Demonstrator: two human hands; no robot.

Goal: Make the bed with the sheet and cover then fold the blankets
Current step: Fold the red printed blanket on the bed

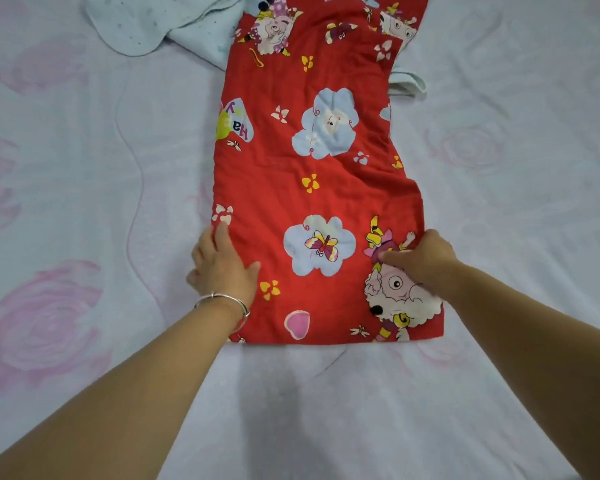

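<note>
Red blanket (312, 188) with cartoon sheep, butterflies and blue clouds lies folded into 1 long strip down the middle of the bed, running from near the person's arms up past the top edge of the view. It rests on a pale cover (499, 237) printed with pink roses, which is spread across the whole bed.

Both hands are on the near end of the strip. The left hand (222, 265) lies flat and spread, palm down, on the blanket's left edge, with some fingers over onto the cover; it holds nothing, only presses. A silver bangle (226, 303) circles that wrist. The right hand (426, 258) sits on the blanket's right edge over a sheep print, fingers curled and the thumb pointing inward; whether it pinches the cloth or only presses on it cannot be told.

At the far end, a light blue blanket (146, 26) lies crumpled just beside the strip on its left and partly under it, and a corner of it pokes out on the right side (407, 81).
</note>
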